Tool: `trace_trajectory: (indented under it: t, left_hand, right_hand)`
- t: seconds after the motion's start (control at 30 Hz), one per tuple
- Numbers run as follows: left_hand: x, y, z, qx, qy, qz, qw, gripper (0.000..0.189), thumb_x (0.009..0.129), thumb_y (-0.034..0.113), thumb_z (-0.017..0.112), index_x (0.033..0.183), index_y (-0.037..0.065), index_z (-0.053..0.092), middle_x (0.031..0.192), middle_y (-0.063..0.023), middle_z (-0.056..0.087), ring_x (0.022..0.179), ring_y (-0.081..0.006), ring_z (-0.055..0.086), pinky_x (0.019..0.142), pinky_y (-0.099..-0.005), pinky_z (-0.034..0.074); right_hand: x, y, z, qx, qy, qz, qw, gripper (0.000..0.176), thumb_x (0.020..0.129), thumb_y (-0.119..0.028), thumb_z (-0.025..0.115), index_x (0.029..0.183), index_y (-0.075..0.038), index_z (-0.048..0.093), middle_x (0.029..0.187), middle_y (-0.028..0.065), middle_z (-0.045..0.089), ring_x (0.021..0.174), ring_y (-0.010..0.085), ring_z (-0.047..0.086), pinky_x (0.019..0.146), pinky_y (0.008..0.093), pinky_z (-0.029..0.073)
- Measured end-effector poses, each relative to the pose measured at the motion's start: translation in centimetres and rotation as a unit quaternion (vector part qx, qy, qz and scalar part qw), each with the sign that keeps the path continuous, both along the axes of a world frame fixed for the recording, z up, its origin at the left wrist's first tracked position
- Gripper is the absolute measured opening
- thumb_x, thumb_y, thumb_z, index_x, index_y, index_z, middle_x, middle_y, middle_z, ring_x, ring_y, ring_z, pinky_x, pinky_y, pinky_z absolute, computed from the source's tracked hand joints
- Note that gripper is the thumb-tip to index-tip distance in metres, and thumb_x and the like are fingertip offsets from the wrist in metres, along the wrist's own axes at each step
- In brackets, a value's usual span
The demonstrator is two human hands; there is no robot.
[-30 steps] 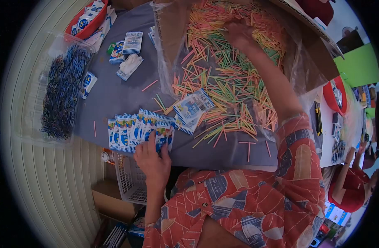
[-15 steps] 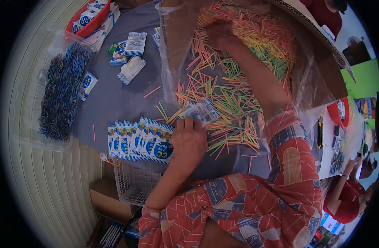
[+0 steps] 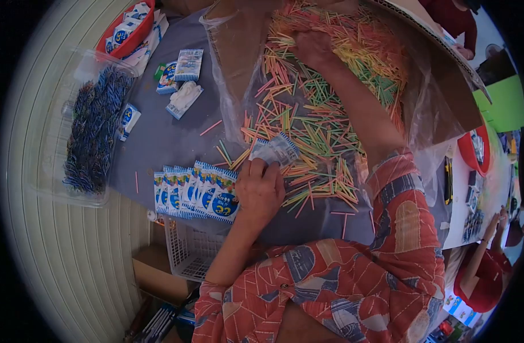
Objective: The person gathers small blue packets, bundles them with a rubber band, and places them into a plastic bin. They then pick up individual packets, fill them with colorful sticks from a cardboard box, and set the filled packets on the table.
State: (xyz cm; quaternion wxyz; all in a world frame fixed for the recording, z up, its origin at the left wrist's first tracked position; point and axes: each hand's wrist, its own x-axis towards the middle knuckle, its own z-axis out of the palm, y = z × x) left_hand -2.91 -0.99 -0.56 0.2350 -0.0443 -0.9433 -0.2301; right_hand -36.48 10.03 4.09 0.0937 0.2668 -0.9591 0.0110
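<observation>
My left hand (image 3: 257, 191) is closed on a small plastic packet (image 3: 275, 150) with blue-striped ends, its fingers at the packet's near edge. Beside that hand, several blue-and-white printed packets (image 3: 196, 193) lie overlapped in a fanned row. Farther off, my right hand (image 3: 314, 50) reaches into a large heap of thin coloured sticks (image 3: 325, 106) in pink, orange, yellow and green. Its fingertips are partly buried and dark there, so I cannot make out what they grip. The heap spills from a cardboard box (image 3: 242, 51) lined with clear plastic.
A clear tray (image 3: 42, 177) of dark blue twisted cords (image 3: 96, 128) stands at the left. Behind it is a red basket (image 3: 139, 43) of packets. More packets (image 3: 189, 64) lie on the grey table cover. Below the edge is a white crate (image 3: 188, 248). A person in red (image 3: 482, 280) sits at right.
The view has shifted slightly, moving the left-side things a little rightward. My left hand keeps the packet, which now tilts a bit differently. My right hand stays in the sticks, its fingers slightly shifted.
</observation>
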Motion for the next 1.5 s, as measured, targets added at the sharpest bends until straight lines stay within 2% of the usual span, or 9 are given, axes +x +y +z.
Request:
trace_trajectory:
  t: [0.27,0.43,0.67,0.83,1.0,1.07,1.13,1.2,1.5]
  left_hand:
    - [0.8,-0.2,0.6,0.074,-0.021,-0.01,0.997,0.017,0.077,0.008,0.073,0.092,0.001,0.07,0.094,-0.0124,0.059,0.086,-0.0329,0.059,0.07,-0.0441,0.05]
    - [0.3,-1.4,0.1,0.161,-0.024,-0.008,0.987,0.014,0.078,0.007,0.071,0.091,0.001,0.071,0.091,-0.0124,0.06,0.088,-0.0345,0.059,0.07,-0.0452,0.048]
    - [0.5,-0.6,0.3,-0.025,0.004,-0.02,0.999,0.016,0.078,0.003,0.068,0.094,0.0,0.069,0.089,-0.0143,0.062,0.088,-0.0346,0.061,0.075,-0.0453,0.05]
    - [0.8,-0.9,1.6,0.004,-0.056,-0.013,0.998,0.015,0.08,0.004,0.065,0.093,-0.001,0.069,0.088,-0.0159,0.064,0.084,-0.0357,0.062,0.073,-0.0468,0.05]
    - [0.4,-2.4,1.3,0.113,-0.028,-0.023,0.993,0.008,0.078,0.001,0.069,0.086,-0.001,0.068,0.08,-0.0138,0.062,0.072,-0.031,0.063,0.065,-0.0416,0.05]
    - [0.3,-2.6,1.0,0.189,-0.008,-0.031,0.982,0.008,0.076,0.001,0.071,0.083,-0.001,0.067,0.077,-0.0127,0.06,0.071,-0.0292,0.062,0.064,-0.0412,0.05]
    - [0.0,-2.8,1.6,0.281,0.031,-0.042,0.958,0.013,0.076,-0.003,0.077,0.084,-0.003,0.067,0.078,-0.009,0.064,0.063,-0.0139,0.06,0.055,-0.0262,0.045]
    - [0.0,-2.6,1.4,0.312,0.02,-0.041,0.949,0.013,0.077,-0.003,0.077,0.085,-0.003,0.067,0.077,-0.0059,0.063,0.065,-0.0089,0.057,0.057,-0.0246,0.044]
    - [-0.4,-0.3,0.8,0.467,0.045,-0.09,0.879,0.018,0.076,-0.004,0.079,0.091,-0.002,0.068,0.079,-0.005,0.065,0.069,-0.0117,0.059,0.061,-0.0267,0.047]
  right_hand:
    - [-0.8,1.8,-1.2,-0.119,0.177,0.068,0.974,0.034,0.092,-0.034,0.066,0.112,-0.007,0.071,0.097,0.013,0.073,0.092,0.026,0.069,0.075,0.0366,0.05]
    - [2.2,3.7,-0.6,-0.663,-0.262,0.057,0.699,0.03,0.097,-0.031,0.066,0.115,-0.008,0.071,0.066,-0.0052,0.051,0.056,0.0063,0.043,0.054,0.0274,0.037]
    - [3.2,5.2,0.9,-0.538,-0.265,-0.078,0.797,0.03,0.095,-0.035,0.065,0.098,-0.006,0.07,0.067,0.0026,0.06,0.056,0.0147,0.056,0.053,0.0329,0.046]
    - [-1.9,2.9,0.6,0.006,0.054,-0.044,0.998,0.03,0.093,-0.03,0.061,0.105,-0.004,0.071,0.105,0.0192,0.071,0.093,0.036,0.07,0.078,0.0536,0.052]
    - [-1.5,3.7,0.1,-0.114,0.045,-0.052,0.991,0.028,0.096,-0.026,0.058,0.108,-0.004,0.07,0.095,0.0154,0.071,0.083,0.0313,0.069,0.07,0.0513,0.051]
    - [-0.6,5.3,-1.2,-0.257,0.039,-0.006,0.966,0.027,0.098,-0.025,0.056,0.108,-0.003,0.069,0.084,0.0111,0.071,0.074,0.0264,0.068,0.064,0.0478,0.051]
    - [3.9,6.4,0.6,-0.696,-0.369,0.059,0.613,0.03,0.102,-0.029,0.052,0.113,-0.003,0.063,0.055,-0.0021,0.043,0.047,0.0119,0.041,0.049,0.0331,0.037]
    - [13.2,4.0,4.6,-0.758,-0.409,0.053,0.506,0.034,0.105,-0.033,0.047,0.114,-0.002,0.06,0.057,-0.006,0.021,0.047,0.0088,0.017,0.047,0.0289,0.025]
    - [22.8,2.7,1.8,-0.644,-0.394,0.236,0.612,0.052,0.106,-0.047,0.037,0.117,-0.002,0.061,0.06,0.0011,0.046,0.082,0.0207,0.061,0.087,0.0373,0.046]
